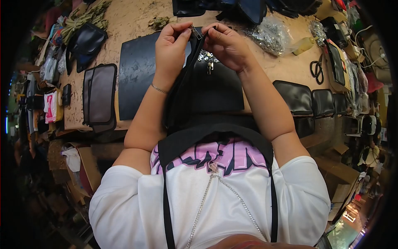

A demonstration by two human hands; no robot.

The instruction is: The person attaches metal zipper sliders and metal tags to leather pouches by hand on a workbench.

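Note:
My left hand (175, 38) is closed in a pinch on a small silver zipper slider (197, 34). Right beside it, my right hand (227, 45) pinches the top end of a long black zipper strip (188, 68), which the slider meets at the fingertips. From there the strip hangs down toward my lap. Under and behind my hands lies a black leather-like panel (219, 91), with a small heap of silver zipper sliders (208, 58) on it. A second dark panel (137, 74) lies flat beyond my left forearm.
Grey black-edged pieces (99, 95) lie at left, near a dark pouch (88, 41). On the right are a plastic bag of metal parts (271, 37), black scissors (317, 71) and black bag pieces (293, 97). More black pieces (246, 11) sit at the worktable's (257, 74) far side.

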